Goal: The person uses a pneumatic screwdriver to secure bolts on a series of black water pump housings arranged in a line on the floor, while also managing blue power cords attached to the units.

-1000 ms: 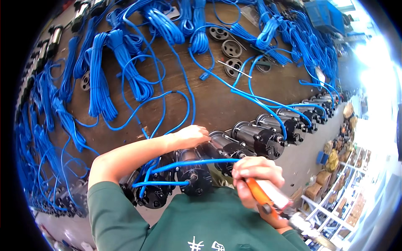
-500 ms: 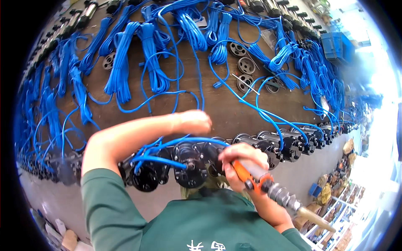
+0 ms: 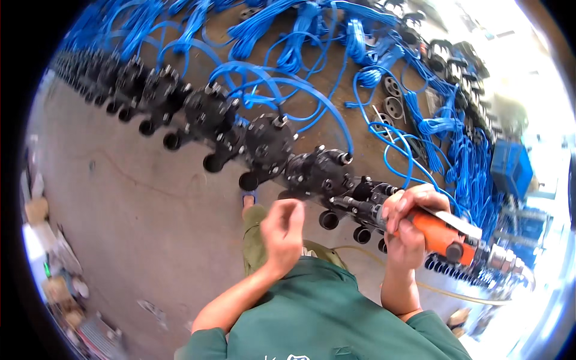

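My right hand [image 3: 414, 219] is wrapped round an orange air screwdriver [image 3: 441, 235] with a metal lever along its side. Its dark nose [image 3: 360, 207] points left, against or just in front of a black pump-like unit [image 3: 327, 174]; whether it touches a screw cannot be made out. From the top of that unit a blue cable [image 3: 324, 102] arches away. My left hand [image 3: 283, 234] hovers before my waist, left of the tool, with its fingers curled in toward the thumb. Anything it holds is hidden. Nearest to it is another round black unit [image 3: 268, 144] in the row.
A long row of similar black units [image 3: 162, 90] runs along the table's near edge. Bundled blue cables [image 3: 300, 39] and grey pulley-like wheels [image 3: 393, 107] lie on the brown table [image 3: 357, 135]. At the right stands a blue crate [image 3: 510, 167]. A yellowish hose [image 3: 456, 295] crosses below the tool.
The view has swung round. My left hand has drawn back from over the table to before my waist. The air screwdriver has turned from pointing away from the row to facing a black unit.
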The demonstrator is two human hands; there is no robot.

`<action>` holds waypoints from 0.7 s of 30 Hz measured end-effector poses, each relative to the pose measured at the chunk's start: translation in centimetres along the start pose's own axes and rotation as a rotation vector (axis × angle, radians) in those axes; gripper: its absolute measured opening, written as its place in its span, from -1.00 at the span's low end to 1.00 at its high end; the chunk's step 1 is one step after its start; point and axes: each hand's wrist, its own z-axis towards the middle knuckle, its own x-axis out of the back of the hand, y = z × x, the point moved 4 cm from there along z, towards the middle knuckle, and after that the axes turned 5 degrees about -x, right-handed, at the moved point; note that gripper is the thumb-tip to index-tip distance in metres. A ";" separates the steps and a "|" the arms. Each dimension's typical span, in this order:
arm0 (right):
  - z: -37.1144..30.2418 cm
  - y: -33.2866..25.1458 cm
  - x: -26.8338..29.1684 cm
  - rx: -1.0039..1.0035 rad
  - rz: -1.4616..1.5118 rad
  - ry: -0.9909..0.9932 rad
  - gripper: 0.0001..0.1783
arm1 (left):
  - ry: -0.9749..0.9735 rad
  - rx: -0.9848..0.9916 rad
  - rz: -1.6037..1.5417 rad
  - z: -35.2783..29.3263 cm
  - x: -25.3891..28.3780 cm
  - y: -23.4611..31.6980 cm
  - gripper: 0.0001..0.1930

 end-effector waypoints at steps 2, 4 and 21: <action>-0.6 1.1 0.2 -0.058 -0.019 -0.047 -0.62 | 0.129 0.833 -0.537 -7.1 -2.4 -6.3 -0.85; -1.3 1.8 0.1 -0.067 -0.018 -0.071 -0.57 | 0.375 1.251 -0.957 -10.5 -5.1 -10.1 -0.74; -2.0 2.4 -1.7 -0.100 -0.074 -0.047 -0.53 | 0.469 1.145 -1.298 -10.8 -7.2 -12.5 -0.86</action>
